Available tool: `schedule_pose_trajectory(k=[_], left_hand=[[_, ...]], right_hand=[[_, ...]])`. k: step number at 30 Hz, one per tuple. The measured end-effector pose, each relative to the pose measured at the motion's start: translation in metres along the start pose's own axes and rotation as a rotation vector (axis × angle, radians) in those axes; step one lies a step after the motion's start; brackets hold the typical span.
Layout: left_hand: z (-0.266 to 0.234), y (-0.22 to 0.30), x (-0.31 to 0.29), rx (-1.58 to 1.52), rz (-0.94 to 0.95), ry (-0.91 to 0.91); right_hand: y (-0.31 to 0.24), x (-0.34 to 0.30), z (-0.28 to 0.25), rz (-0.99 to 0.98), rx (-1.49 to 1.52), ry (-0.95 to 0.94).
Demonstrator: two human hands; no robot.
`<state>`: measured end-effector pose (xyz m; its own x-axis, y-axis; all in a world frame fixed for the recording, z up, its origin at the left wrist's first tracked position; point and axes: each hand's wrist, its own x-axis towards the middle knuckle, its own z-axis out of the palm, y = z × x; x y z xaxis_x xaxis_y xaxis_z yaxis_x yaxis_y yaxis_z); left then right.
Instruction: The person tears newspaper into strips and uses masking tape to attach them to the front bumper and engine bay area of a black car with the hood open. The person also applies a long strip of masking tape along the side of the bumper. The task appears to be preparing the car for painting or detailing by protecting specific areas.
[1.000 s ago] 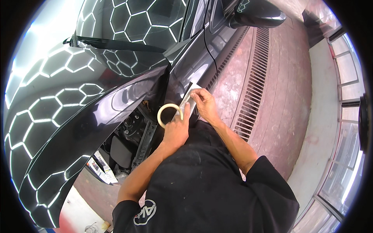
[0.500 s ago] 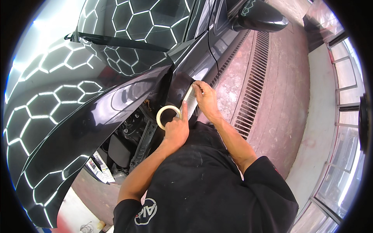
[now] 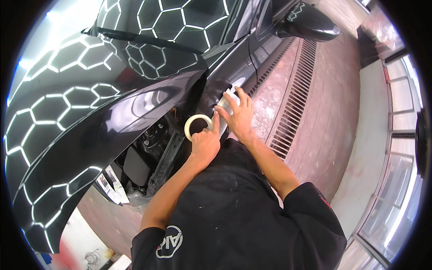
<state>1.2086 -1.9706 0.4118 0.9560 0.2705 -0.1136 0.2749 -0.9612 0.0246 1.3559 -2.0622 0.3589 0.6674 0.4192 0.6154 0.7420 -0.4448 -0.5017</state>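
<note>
My left hand (image 3: 206, 146) is closed round a roll of pale yellow masking tape (image 3: 187, 127), its index finger stretched out against the side of a pale silvery strip (image 3: 223, 121). That strip lies along the dark car body, between the front fender and the door. Over its upper part my right hand (image 3: 241, 118) rests with fingers spread; the thumb is near the left fingertip. The right hand hides part of the strip, so I cannot tell exactly what it is.
The glossy black fender (image 3: 135, 105) stands out from the body, with a dark cavity of mechanical parts (image 3: 153, 139) beneath it. A side mirror (image 3: 310, 24) juts out at the upper right. A slotted floor grate (image 3: 294, 103) runs beside the car, and a white ledge (image 3: 360, 130) lies farther right.
My right hand has gone from a pinch at the strip's upper end to spread fingers laid over it. The left hand keeps the tape roll in almost the same place.
</note>
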Motion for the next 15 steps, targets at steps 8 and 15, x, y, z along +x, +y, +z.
schedule_pose_trajectory(k=[8,15], left_hand=[[0.023,-0.010,-0.066,-0.012,-0.047,0.132],[0.070,-0.063,-0.255,-0.278,-0.252,0.008]], right_hand=[[-0.008,-0.041,0.033,0.103,-0.132,-0.142],[-0.047,-0.100,0.048,0.051,-0.139,-0.280]])
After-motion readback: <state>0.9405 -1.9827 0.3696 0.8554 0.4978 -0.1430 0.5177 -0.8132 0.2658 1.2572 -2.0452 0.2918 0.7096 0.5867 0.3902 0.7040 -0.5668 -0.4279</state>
